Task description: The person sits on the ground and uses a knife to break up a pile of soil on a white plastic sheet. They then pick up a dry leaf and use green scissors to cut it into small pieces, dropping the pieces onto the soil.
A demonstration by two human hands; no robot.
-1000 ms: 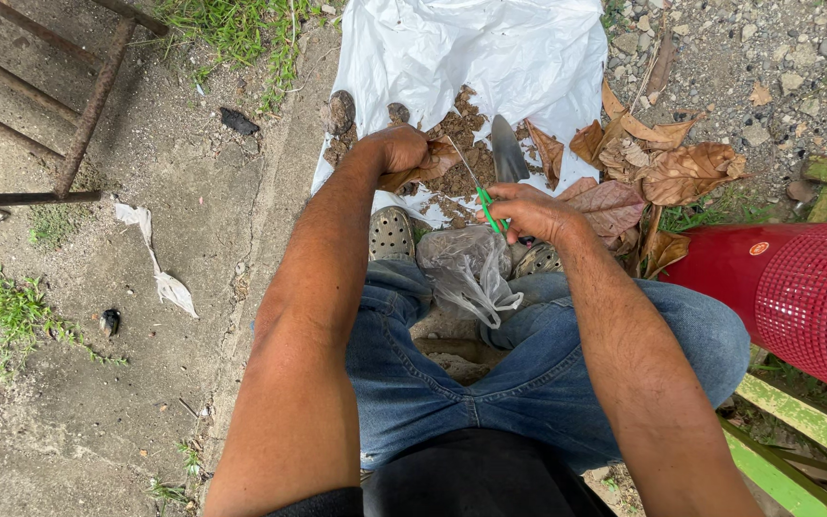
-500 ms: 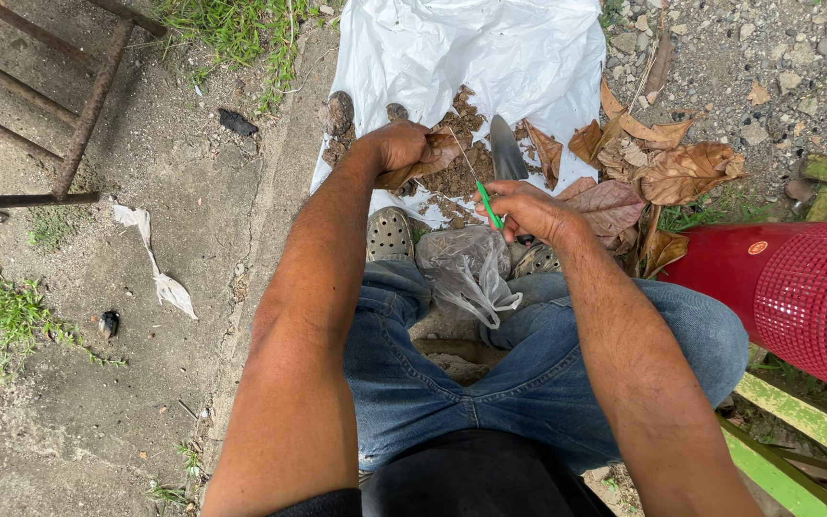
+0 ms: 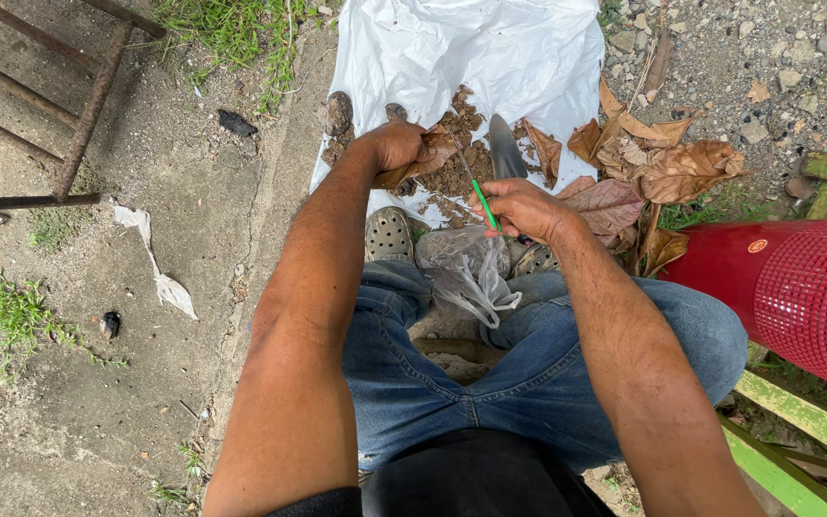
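Head view: left hand [image 3: 396,146] grips a dry leaf [image 3: 430,155] over the soil [image 3: 454,172] mid-sheet [image 3: 471,53]. Right hand [image 3: 521,209] pinches a green-handled tool [image 3: 476,191]; most leaves [image 3: 667,172] lie unsorted beyond the sheet's right edge.

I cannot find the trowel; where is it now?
In the head view, the trowel lies on the white plastic sheet, beside the soil pile, just above the right hand.

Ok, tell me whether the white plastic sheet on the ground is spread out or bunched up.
Spread out. The white plastic sheet lies mostly flat on the ground with a soil pile and dry leaves on it; only shallow wrinkles show.
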